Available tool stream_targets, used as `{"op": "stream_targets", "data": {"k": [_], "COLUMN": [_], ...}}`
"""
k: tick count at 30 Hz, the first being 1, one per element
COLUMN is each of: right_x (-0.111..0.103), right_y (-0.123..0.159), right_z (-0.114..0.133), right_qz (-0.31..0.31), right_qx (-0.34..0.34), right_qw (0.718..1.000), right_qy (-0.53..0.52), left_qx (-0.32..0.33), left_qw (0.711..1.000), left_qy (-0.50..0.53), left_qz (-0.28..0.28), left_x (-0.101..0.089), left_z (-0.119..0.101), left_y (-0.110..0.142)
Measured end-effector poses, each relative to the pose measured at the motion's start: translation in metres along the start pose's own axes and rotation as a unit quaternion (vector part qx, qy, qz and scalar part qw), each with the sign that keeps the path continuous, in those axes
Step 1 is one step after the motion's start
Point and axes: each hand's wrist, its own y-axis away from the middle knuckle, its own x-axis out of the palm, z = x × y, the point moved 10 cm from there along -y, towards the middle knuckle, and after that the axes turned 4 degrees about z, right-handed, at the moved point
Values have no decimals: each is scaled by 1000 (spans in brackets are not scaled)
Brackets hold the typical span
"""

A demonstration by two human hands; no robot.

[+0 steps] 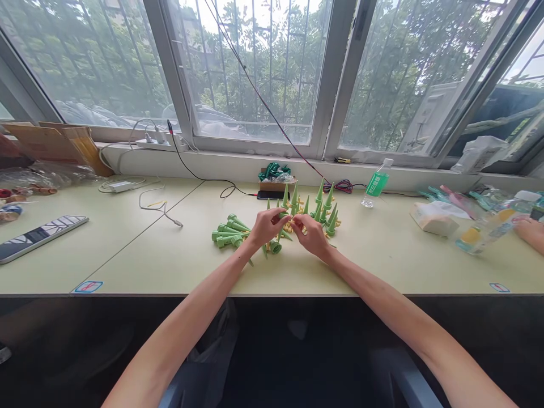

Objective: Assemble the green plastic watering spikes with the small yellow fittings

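Observation:
Above the middle of the table, my left hand is closed around a green plant watering spike, partly hidden by the fingers. My right hand meets it from the other side, its fingertips pinched at what looks like a small yellow valve on the spike. More green spikes with yellow valves stand upright, points up, just behind and to the right of my hands. To the left of my left wrist lies a pile of green spikes. One with its round open end facing me rests below my hands.
Behind the spikes are a small cardboard box with green wrapping and a dark phone. A water bottle, tissue pack and larger bottle stand right, near another person's hand. Cables lie left.

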Motion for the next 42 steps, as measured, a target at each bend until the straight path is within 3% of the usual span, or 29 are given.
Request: {"op": "stream_targets", "data": {"k": [18, 25, 42], "right_x": [-2, -1, -3], "right_y": [-1, 0, 0], "right_z": [2, -4, 3], "right_qz": [-6, -16, -21], "right_qx": [-2, 19, -16], "right_qw": [1000, 999, 999], "right_qy": [-10, -33, -23], "left_qx": [35, 41, 35], "left_qw": [999, 999, 999], "left_qy": [-14, -10, 19], "left_qz": [-13, -6, 35], "left_x": [-1, 2, 11], "left_z": [-6, -4, -5], "left_y": [0, -1, -2]}}
